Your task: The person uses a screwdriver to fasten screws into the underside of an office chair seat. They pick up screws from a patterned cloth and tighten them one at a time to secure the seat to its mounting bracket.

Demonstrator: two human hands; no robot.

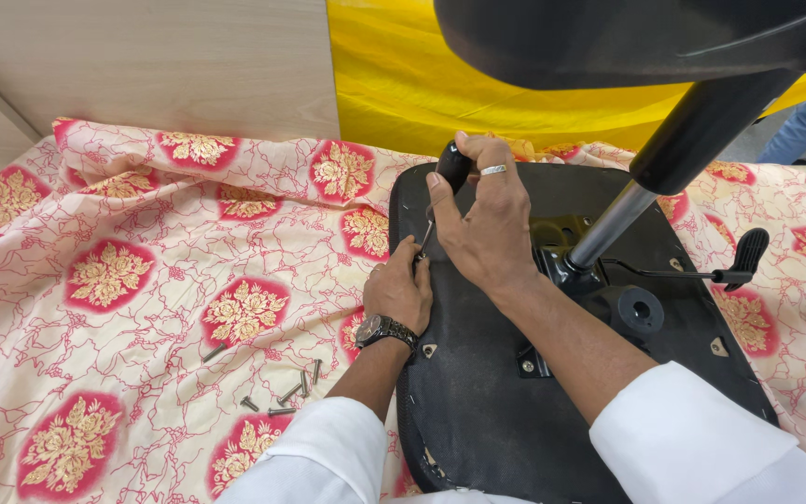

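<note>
At frame centre, an upturned black chair seat (pixel 478 392) lies on a floral cloth (pixel 142 243); the right hand (pixel 482 224) grips a screwdriver (pixel 450 173) upright, the left hand (pixel 398 291) pinches its tip steady, loose screws (pixel 286 392) lower left.

— Where's the chair seat (pixel 506 411)?

— Upside down on the cloth (pixel 142 243), right of centre. Its post (pixel 613 224) rises toward one o'clock.

— And the hands?

— Both at the seat's ten o'clock edge. The right hand (pixel 487 229) grips a screwdriver (pixel 450 173); the left hand (pixel 398 291) sits just below, at the tip.

— Anything loose?

— Screws (pixel 286 387) on the cloth, at seven o'clock from the left hand. A lever (pixel 701 271) sticks out toward three o'clock from the post's base.
</note>
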